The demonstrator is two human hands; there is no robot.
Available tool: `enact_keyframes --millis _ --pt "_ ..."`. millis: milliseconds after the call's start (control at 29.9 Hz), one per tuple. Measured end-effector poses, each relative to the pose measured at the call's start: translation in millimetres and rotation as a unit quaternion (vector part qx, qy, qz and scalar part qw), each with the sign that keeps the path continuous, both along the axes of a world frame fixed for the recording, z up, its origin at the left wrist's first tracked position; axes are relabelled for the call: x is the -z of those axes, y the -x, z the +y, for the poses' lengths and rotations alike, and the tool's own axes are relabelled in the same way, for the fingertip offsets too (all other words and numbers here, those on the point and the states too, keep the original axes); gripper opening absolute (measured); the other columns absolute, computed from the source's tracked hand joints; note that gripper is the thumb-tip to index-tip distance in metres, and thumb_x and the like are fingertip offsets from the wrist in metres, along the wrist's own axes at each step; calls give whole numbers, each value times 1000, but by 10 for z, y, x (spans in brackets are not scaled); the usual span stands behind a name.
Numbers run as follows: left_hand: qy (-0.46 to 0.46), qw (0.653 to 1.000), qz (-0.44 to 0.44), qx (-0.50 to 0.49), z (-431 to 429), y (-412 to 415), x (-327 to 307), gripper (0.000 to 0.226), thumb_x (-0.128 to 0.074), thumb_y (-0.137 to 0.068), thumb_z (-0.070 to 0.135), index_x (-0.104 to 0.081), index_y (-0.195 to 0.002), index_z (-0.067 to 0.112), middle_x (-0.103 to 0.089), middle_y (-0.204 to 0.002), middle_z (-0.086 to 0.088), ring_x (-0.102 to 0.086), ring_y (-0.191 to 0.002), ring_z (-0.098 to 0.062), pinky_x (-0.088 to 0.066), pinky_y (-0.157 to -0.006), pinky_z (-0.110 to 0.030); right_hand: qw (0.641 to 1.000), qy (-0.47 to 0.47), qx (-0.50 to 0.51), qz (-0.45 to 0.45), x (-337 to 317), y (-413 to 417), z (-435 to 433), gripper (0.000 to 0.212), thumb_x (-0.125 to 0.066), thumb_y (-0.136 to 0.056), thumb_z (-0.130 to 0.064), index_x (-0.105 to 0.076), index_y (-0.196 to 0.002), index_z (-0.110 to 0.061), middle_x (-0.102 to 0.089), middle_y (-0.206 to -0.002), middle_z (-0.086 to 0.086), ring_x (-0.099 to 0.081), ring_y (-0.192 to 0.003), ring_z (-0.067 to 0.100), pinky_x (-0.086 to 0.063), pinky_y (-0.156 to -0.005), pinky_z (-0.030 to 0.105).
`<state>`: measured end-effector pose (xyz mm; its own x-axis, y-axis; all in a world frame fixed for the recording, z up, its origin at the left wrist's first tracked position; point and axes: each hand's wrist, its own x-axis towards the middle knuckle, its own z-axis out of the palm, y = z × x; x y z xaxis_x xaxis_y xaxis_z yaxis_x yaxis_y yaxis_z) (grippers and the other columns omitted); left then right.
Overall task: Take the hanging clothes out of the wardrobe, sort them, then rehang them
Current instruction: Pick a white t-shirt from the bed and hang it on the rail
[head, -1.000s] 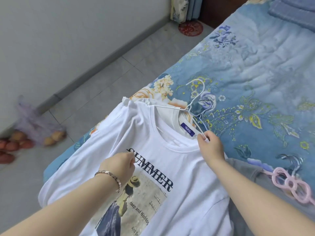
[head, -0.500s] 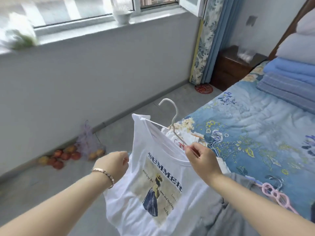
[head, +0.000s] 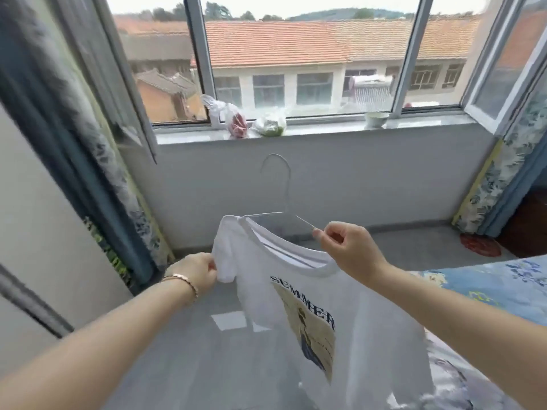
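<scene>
The white T-shirt (head: 319, 294) has risen off the bed (head: 503, 285) and now hangs in the air before the window wall. The right hand (head: 349, 247) pinches the wire hanger (head: 281, 187); the left hand (head: 196, 269) has shifted to pinch the sleeve.

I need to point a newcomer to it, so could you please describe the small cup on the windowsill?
Find the wide window and follow its grey sill to the right. The pale cup stands there alone, near the open right-hand sash. Unlike the two crumpled plastic bags further left, it is rigid, round and open-topped.
</scene>
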<state>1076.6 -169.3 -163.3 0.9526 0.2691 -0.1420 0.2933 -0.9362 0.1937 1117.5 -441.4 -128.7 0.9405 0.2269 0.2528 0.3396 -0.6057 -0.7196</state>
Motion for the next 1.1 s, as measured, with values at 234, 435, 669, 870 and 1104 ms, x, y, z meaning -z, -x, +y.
enact_keyframes --millis 234,435,669,870,1104 --pt "8 979 -55 -196 519 1405 -354 22 -45 -91 19 -62 -105 16 -65 -111 -2 -60 -103 -26 -44 -79 -24 969 -23 -238 54 -440 587 910 23 -57 -91 -26 -64 -75 -12 -35 -39 -10 -30 -37 7 -24 -47 21" --pt "-7 921 -56 -385 492 3100 -469 24 -46 -90 21 -65 -105 20 -65 -117 -4 -59 -108 -24 -46 -88 -27 904 33 -417 82 -620 1570 1393 23 -54 -92 -22 -62 -73 -12 -44 -41 -11 -34 -39 3 -26 -38 10" --pt "-21 841 -60 -538 138 4916 -591 25 -41 -91 18 -64 -102 16 -65 -113 -6 -60 -105 -26 -47 -86 -30 832 125 -540 -10 -837 2889 1690 37 -50 -94 -35 -46 -62 -17 -42 -54 -5 -36 -50 12 -27 -48 24" --pt "-41 750 -58 -658 -540 6754 -622 24 -40 -92 21 -63 -98 16 -65 -111 -4 -60 -100 -25 -47 -83 -27 767 103 -633 -32 -1061 4400 1855 40 -51 -94 -31 -39 -59 -14 -33 -52 -4 -29 -47 12 -20 -45 23" --pt "-51 657 -85 -747 -1180 8691 -970 20 -39 -90 14 -50 -76 23 -66 -96 -3 -60 -90 -25 -40 -69 -24 702 60 -708 50 -1233 6274 2173 34 -53 -93 -23 -51 -63 -9 -43 -59 5 -36 -54 18 -26 -52 25"
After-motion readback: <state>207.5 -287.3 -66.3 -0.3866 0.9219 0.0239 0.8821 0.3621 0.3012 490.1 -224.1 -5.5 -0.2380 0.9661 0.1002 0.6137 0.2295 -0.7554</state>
